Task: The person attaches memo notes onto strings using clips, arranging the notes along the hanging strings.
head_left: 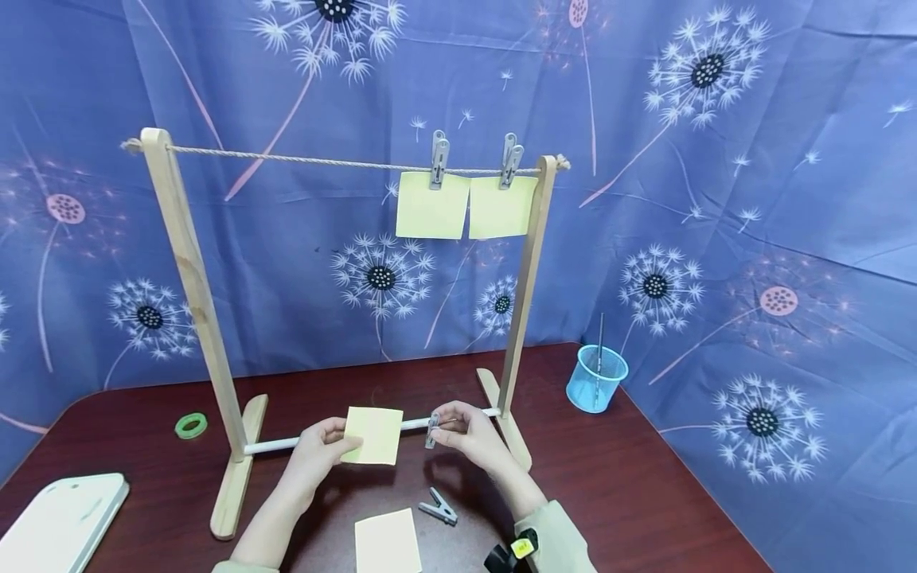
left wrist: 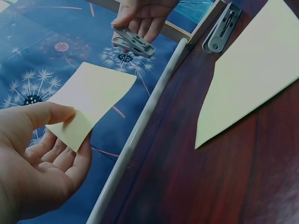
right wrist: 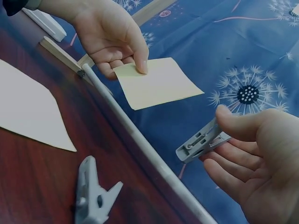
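Left hand (head_left: 320, 446) pinches a note (head_left: 377, 436) by its edge — right hand (head_left: 471, 434) pinches a clip (head_left: 431, 435), room between.

yellow paper square (head_left: 376, 435): lifted, slightly curved | grey clip (right wrist: 192, 147): pinched, right of paper, not touching

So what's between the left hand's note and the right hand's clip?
Nothing sits between the note and the clip; in the head view, that gap shows only the white bar and table behind.
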Demonstrator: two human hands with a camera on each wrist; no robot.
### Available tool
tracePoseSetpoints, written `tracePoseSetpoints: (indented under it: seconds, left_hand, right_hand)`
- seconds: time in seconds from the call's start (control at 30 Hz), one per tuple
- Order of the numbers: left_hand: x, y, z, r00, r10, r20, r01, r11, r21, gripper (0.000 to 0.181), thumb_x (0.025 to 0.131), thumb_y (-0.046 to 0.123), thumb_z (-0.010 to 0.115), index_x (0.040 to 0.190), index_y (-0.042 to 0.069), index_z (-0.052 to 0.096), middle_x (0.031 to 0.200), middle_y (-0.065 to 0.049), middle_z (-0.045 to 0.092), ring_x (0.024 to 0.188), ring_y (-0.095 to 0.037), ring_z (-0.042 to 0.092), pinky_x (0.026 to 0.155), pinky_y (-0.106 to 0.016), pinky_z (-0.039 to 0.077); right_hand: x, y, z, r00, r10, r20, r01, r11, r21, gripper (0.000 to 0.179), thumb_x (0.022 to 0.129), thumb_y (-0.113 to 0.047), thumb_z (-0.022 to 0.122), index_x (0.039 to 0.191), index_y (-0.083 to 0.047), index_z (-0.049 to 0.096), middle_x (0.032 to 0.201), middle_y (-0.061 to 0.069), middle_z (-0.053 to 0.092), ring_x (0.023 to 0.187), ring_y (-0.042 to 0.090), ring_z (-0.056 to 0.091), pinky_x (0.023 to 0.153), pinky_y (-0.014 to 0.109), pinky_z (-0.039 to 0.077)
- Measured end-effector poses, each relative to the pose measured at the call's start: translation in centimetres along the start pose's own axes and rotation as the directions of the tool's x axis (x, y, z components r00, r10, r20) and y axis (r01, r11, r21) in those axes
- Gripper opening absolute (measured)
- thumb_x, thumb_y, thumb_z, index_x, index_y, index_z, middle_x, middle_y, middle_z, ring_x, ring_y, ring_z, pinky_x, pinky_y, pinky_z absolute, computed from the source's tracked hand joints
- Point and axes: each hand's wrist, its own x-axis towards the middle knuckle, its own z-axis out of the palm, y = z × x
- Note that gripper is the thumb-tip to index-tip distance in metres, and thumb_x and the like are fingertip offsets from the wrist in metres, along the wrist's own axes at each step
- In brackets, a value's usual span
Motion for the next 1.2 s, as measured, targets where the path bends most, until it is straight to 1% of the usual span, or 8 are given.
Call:
tracePoseSetpoints:
  seconds: [0.13, 0.3, 0.47, 0.6, 0.7, 0.83, 0.93, 1.2]
  left_hand:
    - [0.1, 0.6, -0.5, 1.000, 0.008, -0.027, -0.008, 1.000, 0.002, 0.032, 0.087, 0.012, 0.069, 0.114, -0.004, 0.063, 0.089, 0.001, 0.068, 0.078, -0.009, 0.060, 0.074, -0.032, 0.047]
    - [-0.1, 1.6, -1.1, 0.998, 0.024, -0.056, -0.023, 1.000, 0.014, 0.031, 0.088, 0.013, 0.069, 0.114, -0.003, 0.063, 0.088, 0.002, 0.068, 0.080, -0.008, 0.059, 0.078, -0.031, 0.048]
    - [-0.1, 2.4, -1.6, 0.997, 0.047, -0.056, -0.045, 0.998, 0.032, 0.034, 0.090, 0.015, 0.068, 0.118, -0.003, 0.060, 0.093, 0.002, 0.066, 0.083, -0.007, 0.057, 0.076, -0.027, 0.047]
    - [0.1, 2.9, -1.9, 0.996, 0.061, -0.057, -0.060, 0.998, 0.023, 0.035, 0.090, 0.015, 0.069, 0.118, -0.004, 0.059, 0.090, 0.004, 0.065, 0.082, -0.005, 0.056, 0.074, -0.025, 0.048]
    - [0.4, 3.5, -2.2, 0.996, 0.074, -0.058, -0.073, 0.997, 0.020, 0.035, 0.090, 0.014, 0.069, 0.117, -0.005, 0.059, 0.088, 0.005, 0.064, 0.080, -0.004, 0.057, 0.074, -0.023, 0.048]
    - [0.7, 4.6, -2.6, 0.993, 0.106, -0.049, -0.105, 0.994, 0.031, 0.034, 0.090, 0.015, 0.069, 0.116, -0.004, 0.060, 0.086, 0.009, 0.064, 0.080, -0.003, 0.057, 0.073, -0.023, 0.048]
    - [0.9, 5.6, -3.0, 0.990, 0.138, -0.036, -0.138, 0.990, 0.020, 0.032, 0.090, 0.015, 0.068, 0.115, -0.004, 0.060, 0.083, 0.012, 0.065, 0.078, -0.003, 0.058, 0.073, -0.023, 0.048]
    - [0.4, 7.7, -3.7, 0.982, 0.180, -0.057, -0.183, 0.982, -0.048, 0.038, 0.092, 0.015, 0.068, 0.122, -0.005, 0.056, 0.083, 0.018, 0.065, 0.081, 0.002, 0.060, 0.075, -0.021, 0.050]
  right_hand:
    - [0.3, -0.8, -0.4, 0.999, -0.035, -0.020, 0.034, 0.998, -0.045, 0.029, 0.088, -0.003, 0.067, 0.113, 0.011, 0.059, 0.103, 0.028, 0.064, 0.093, 0.016, 0.066, 0.078, 0.019, 0.052]
    - [0.8, -1.9, -1.1, 0.995, -0.093, -0.028, 0.090, 0.992, -0.094, 0.028, 0.089, -0.003, 0.066, 0.112, 0.011, 0.059, 0.102, 0.029, 0.065, 0.091, 0.010, 0.065, 0.080, 0.020, 0.052]
    - [1.2, -2.9, -1.6, 0.993, -0.115, -0.035, 0.109, 0.985, -0.131, 0.027, 0.089, -0.003, 0.066, 0.112, 0.010, 0.059, 0.102, 0.028, 0.065, 0.090, 0.008, 0.063, 0.081, 0.020, 0.051]
    - [1.4, -4.0, -1.9, 0.991, -0.130, -0.032, 0.125, 0.982, -0.145, 0.028, 0.089, -0.002, 0.066, 0.112, 0.011, 0.058, 0.102, 0.028, 0.065, 0.090, 0.014, 0.064, 0.080, 0.020, 0.051]
    - [1.6, -4.8, -2.2, 0.986, -0.167, -0.019, 0.162, 0.974, -0.156, 0.028, 0.089, -0.001, 0.065, 0.112, 0.012, 0.059, 0.101, 0.029, 0.066, 0.090, 0.020, 0.067, 0.078, 0.021, 0.052]
    - [1.9, -6.1, -2.7, 0.982, -0.189, -0.017, 0.184, 0.968, -0.169, 0.028, 0.089, -0.002, 0.066, 0.113, 0.010, 0.060, 0.102, 0.027, 0.067, 0.091, 0.020, 0.068, 0.078, 0.022, 0.053]
    - [2.3, -7.3, -3.0, 0.983, -0.184, -0.022, 0.177, 0.967, -0.183, 0.029, 0.089, -0.004, 0.067, 0.115, 0.007, 0.061, 0.104, 0.025, 0.067, 0.093, 0.019, 0.068, 0.081, 0.024, 0.053]
    - [2.9, -11.1, -4.0, 0.975, -0.219, -0.029, 0.209, 0.957, -0.204, 0.032, 0.089, -0.003, 0.067, 0.119, 0.006, 0.059, 0.109, 0.024, 0.067, 0.102, 0.033, 0.066, 0.090, 0.035, 0.054]
